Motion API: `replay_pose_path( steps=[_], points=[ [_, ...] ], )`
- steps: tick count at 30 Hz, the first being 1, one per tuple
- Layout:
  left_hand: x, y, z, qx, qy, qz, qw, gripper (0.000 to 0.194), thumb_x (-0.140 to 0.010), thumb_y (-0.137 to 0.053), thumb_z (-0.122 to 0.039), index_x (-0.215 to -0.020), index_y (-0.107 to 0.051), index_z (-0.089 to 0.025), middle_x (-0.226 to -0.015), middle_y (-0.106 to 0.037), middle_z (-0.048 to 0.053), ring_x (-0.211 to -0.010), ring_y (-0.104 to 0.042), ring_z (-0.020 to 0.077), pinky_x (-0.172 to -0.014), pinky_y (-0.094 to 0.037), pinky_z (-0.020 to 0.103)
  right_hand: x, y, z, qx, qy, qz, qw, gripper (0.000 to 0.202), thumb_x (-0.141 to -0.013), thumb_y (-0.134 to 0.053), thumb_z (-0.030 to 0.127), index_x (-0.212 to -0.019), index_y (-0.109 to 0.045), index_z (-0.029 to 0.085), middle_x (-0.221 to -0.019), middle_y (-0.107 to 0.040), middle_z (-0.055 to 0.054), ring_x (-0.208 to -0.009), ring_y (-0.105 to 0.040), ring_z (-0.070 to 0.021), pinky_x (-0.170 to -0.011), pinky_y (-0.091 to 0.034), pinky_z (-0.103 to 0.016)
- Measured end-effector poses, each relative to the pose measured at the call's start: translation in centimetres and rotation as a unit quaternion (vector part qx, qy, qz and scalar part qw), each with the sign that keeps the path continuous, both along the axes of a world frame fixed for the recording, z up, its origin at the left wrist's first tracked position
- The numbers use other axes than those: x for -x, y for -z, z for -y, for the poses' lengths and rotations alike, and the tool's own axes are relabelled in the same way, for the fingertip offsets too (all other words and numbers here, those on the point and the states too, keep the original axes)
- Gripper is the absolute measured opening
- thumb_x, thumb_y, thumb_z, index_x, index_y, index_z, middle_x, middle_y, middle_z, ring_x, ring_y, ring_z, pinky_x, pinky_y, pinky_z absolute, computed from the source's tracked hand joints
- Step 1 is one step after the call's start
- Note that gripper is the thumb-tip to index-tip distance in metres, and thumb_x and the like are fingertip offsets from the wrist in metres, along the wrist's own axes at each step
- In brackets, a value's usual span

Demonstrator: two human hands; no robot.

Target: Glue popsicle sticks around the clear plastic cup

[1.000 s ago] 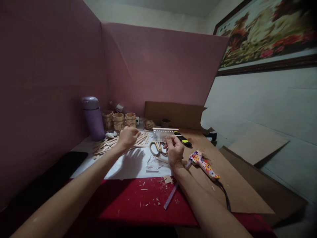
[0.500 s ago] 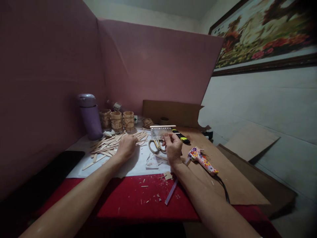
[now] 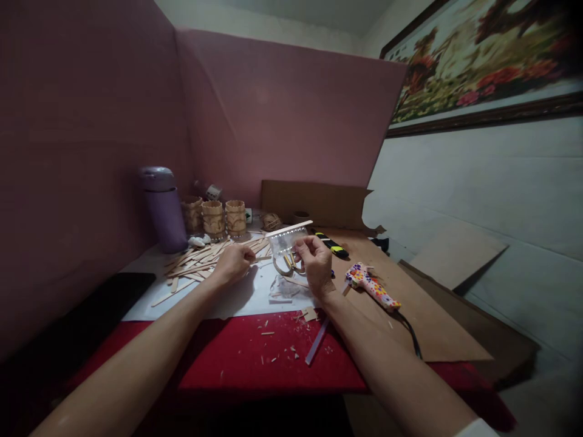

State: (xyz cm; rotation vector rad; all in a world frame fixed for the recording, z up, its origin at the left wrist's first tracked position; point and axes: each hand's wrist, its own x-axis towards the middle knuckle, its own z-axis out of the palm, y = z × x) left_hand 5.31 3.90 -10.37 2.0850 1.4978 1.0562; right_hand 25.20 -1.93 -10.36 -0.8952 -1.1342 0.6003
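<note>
My right hand (image 3: 315, 262) is closed on a clear plastic piece (image 3: 283, 241), pinching it at its right side. Along the top edge of the plastic lies a pale craft stick (image 3: 289, 229), tilted up to the right. My left hand (image 3: 233, 262) is closed, and a thin wooden craft stick (image 3: 262, 259) juts from its fingertips toward the plastic. Beneath that hand spreads a loose pile of craft sticks (image 3: 194, 264). Scissors with gold-coloured handles (image 3: 283, 266) lie behind the plastic, partly hidden by it and my right hand.
Left of the pile stands a purple bottle (image 3: 164, 215), with three wood-covered cups (image 3: 212, 220) beside it. A flower-patterned glue gun (image 3: 373, 288) lies on cardboard (image 3: 423, 321) at right, near a yellow-black cutter (image 3: 334, 245). A glue stick (image 3: 317, 345) and scraps lie on the red cloth (image 3: 228, 358).
The clear plastic piece has tilted, its stick now slanting up to the right, and has shifted slightly left. A stick now shows at my left fingertips. The whole view has shifted slightly.
</note>
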Motion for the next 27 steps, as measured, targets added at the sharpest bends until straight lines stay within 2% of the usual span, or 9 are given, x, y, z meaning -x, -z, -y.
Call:
replay_pose_path(
  steps=[3, 6, 9, 12, 15, 19, 22, 24, 27],
  points=[
    [-0.2, -0.7, 0.3, 0.003, 0.01, 0.052, 0.999, 0.011, -0.065, -0.065, -0.012, -0.061, -0.073, -0.018, -0.068, -0.072, 0.007, -0.078, -0.068, 0.0244, -0.079, -0.049, 0.034, 0.0, -0.1, 0.2, 0.002, -0.028, 0.007, 1.0, 0.041, -0.078, -0.073, 0.058, -0.071, -0.061, 0.02, -0.059, -0.059, 0.003, -0.046, -0.046, -0.0086, -0.043, -0.033, -0.022],
    [-0.5, -1.4, 1.0, 0.031, 0.046, 0.161, 0.985, 0.025, -0.085, -0.057, -0.029, -0.094, -0.076, -0.016, -0.087, -0.076, 0.009, -0.084, -0.071, 0.021, -0.082, -0.054, 0.033, 0.0, -0.2, 0.2, 0.015, -0.068, -0.013, 0.997, 0.05, -0.076, -0.072, 0.068, -0.067, -0.061, 0.019, -0.058, -0.06, 0.002, -0.045, -0.046, -0.0082, -0.041, -0.031, -0.021],
    [-0.9, -1.8, 2.0, 0.215, 0.16, 0.405, 0.874, 0.037, -0.088, -0.066, -0.047, -0.104, -0.07, -0.013, -0.092, -0.073, 0.012, -0.078, -0.07, 0.0208, -0.077, -0.058, 0.037, 0.1, -0.2, 0.3, 0.024, -0.103, -0.026, 0.994, 0.06, -0.075, -0.067, 0.077, -0.063, -0.061, 0.019, -0.056, -0.059, 0.001, -0.042, -0.046, -0.0083, -0.04, -0.029, -0.022],
    [-1.4, -1.9, 3.1, 0.333, 0.261, 0.411, 0.808, 0.053, -0.089, -0.065, -0.062, -0.107, -0.07, -0.013, -0.093, -0.072, 0.013, -0.075, -0.07, 0.0215, -0.071, -0.058, 0.037, 0.2, -0.3, 0.3, 0.019, -0.121, 0.0, 0.992, 0.067, -0.074, -0.062, 0.084, -0.056, -0.059, 0.02, -0.05, -0.055, 0.001, -0.038, -0.04, -0.0078, -0.039, -0.029, -0.023],
    [-1.8, -2.1, 4.2, 0.373, 0.33, 0.412, 0.763, 0.056, -0.09, -0.062, -0.066, -0.109, -0.07, -0.013, -0.095, -0.072, 0.014, -0.079, -0.072, 0.0234, -0.075, -0.06, 0.04, 0.2, -0.3, 0.5, 0.021, -0.135, 0.021, 0.99, 0.07, -0.074, -0.059, 0.087, -0.053, -0.057, 0.02, -0.044, -0.048, 0.003, -0.038, -0.034, -0.0074, -0.04, -0.025, -0.023],
    [-2.3, -2.4, 5.6, 0.37, 0.323, 0.443, 0.75, 0.036, -0.087, -0.076, -0.043, -0.112, -0.07, -0.018, -0.101, -0.072, 0.01, -0.084, -0.072, 0.0234, -0.077, -0.061, 0.04, 0.2, -0.2, 0.8, 0.032, -0.161, 0.022, 0.986, 0.072, -0.075, -0.056, 0.089, -0.051, -0.053, 0.021, -0.045, -0.044, 0.004, -0.04, -0.033, -0.0081, -0.04, -0.024, -0.023],
    [-2.6, -2.6, 6.2, 0.378, 0.343, 0.434, 0.742, 0.037, -0.078, -0.083, -0.037, -0.107, -0.072, -0.017, -0.101, -0.073, 0.01, -0.083, -0.071, 0.023, -0.075, -0.059, 0.036, 0.2, 0.1, 0.8, 0.043, -0.178, 0.014, 0.983, 0.07, -0.076, -0.057, 0.087, -0.055, -0.055, 0.021, -0.046, -0.04, 0.006, -0.041, -0.034, -0.0083, -0.042, -0.029, -0.024],
    [-2.8, -2.5, 6.2, 0.369, 0.353, 0.43, 0.745, 0.036, -0.076, -0.083, -0.036, -0.103, -0.073, -0.015, -0.098, -0.073, 0.011, -0.085, -0.07, 0.0227, -0.076, -0.057, 0.035, 0.2, 0.2, 0.5, 0.041, -0.164, -0.002, 0.986, 0.066, -0.076, -0.06, 0.085, -0.069, -0.063, 0.02, -0.05, -0.042, 0.007, -0.043, -0.034, -0.0083, -0.043, -0.029, -0.023],
    [-2.9, -2.3, 5.7, 0.339, 0.319, 0.457, 0.758, 0.032, -0.073, -0.084, -0.031, -0.097, -0.073, -0.013, -0.093, -0.073, 0.01, -0.083, -0.069, 0.0204, -0.078, -0.055, 0.034, 0.1, 0.3, 0.0, 0.023, -0.098, -0.007, 0.995, 0.065, -0.077, -0.062, 0.081, -0.101, -0.068, 0.021, -0.072, -0.06, 0.002, -0.052, -0.045, -0.0103, -0.045, -0.033, -0.023]
  ],
)
